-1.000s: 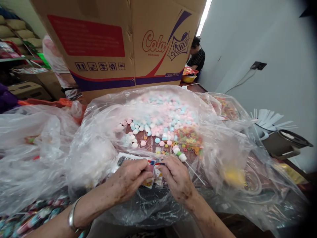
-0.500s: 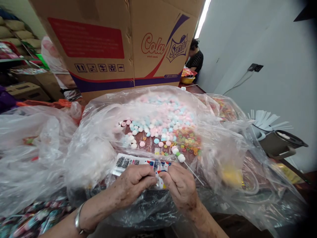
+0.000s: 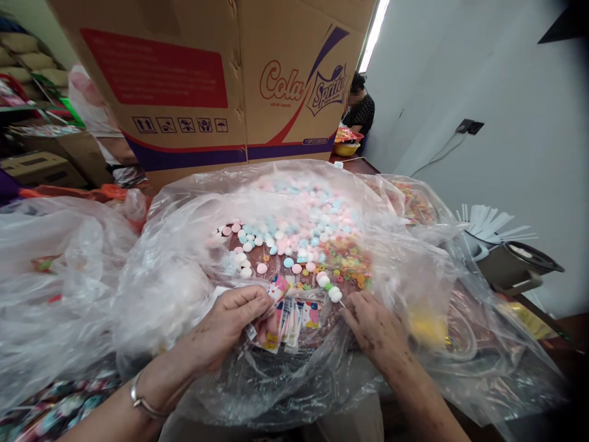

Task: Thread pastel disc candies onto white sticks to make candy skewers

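My left hand [image 3: 230, 325] pinches a small printed plastic wrapper [image 3: 278, 286], which is tilted up off the table. More printed wrappers [image 3: 310, 313] lie in a short stack just right of those fingers. My right hand [image 3: 380, 328] has thumb and fingertips closed on the white stick of a candy skewer [image 3: 332, 291]. White, pink and green sweets are threaded along the skewer's far end, pointing up and left. Most of its stick is hidden by the hand. Beyond both hands spreads a heap of pastel round candies [image 3: 294, 230], with ring-shaped gummies [image 3: 347, 261] on its right.
Crumpled clear plastic [image 3: 161, 294] surrounds the sweets. A large cardboard box [image 3: 184, 67] stands behind them. White sticks [image 3: 488, 224] fill a container at right, beside a dark lidded mug [image 3: 519, 267]. Wrapped candies [image 3: 59, 405] lie at lower left. A person [image 3: 361, 110] sits beyond the box.
My hands have moved apart from the wrappers they were both fingering. My left hand has lifted one wrapper, and my right has moved right to take the candy skewer's stick.
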Available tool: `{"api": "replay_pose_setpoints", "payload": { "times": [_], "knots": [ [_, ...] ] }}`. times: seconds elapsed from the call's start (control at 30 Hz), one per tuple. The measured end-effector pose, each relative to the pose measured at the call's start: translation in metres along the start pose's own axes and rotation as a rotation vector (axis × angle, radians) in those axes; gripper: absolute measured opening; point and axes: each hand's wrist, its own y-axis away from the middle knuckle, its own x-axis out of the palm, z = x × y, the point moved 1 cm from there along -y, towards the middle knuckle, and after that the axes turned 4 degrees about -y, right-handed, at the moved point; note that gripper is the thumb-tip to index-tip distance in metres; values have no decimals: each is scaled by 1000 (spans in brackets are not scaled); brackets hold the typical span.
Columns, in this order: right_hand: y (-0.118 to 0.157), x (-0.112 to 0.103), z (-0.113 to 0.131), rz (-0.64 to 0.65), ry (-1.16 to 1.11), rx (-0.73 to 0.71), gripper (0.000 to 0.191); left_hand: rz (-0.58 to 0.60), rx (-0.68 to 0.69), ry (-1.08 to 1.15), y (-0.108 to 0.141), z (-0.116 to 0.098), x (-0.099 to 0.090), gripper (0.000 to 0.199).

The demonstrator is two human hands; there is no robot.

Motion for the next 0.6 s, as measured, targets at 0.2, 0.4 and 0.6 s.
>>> {"api": "replay_pose_setpoints", "payload": {
  "times": [0.2, 0.4, 0.6],
  "knots": [
    [1, 8, -3, 95, -8, 141, 24, -3, -117, 88, 2, 14, 24, 39],
    [1, -1, 34, 216, -184, 264, 25, -10, -125, 4, 0, 24, 50, 37],
    [18, 22, 82, 265, -677, 387, 19, -123, -68, 122, 3, 39, 66, 35]
  ]
}}
